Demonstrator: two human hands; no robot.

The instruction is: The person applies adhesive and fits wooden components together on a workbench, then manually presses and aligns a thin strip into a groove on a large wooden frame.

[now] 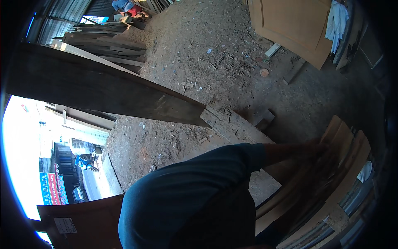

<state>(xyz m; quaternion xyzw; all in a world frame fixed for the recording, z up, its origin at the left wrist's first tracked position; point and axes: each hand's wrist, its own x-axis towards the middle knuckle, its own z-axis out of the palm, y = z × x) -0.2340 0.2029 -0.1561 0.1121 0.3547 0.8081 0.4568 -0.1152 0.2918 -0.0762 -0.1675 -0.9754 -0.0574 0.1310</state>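
My left arm, in a teal sleeve, reaches across to the right. My left hand is a dark, motion-smeared shape against a stack of wooden planks standing at the right. Its fingers cannot be made out. Lower down, my right arm is a dark form beside the same planks. Shadow hides my right hand, so what it holds or touches does not show. A rough wooden board lies just beyond my left forearm, its surface dusty and scattered with shavings.
A thick dark beam runs from the left to the rough board. Stacked planks lie at the far left, where a person sits. A panelled wooden door, with a white cloth beside it, stands at the far right. Wood scraps litter the dirt floor.
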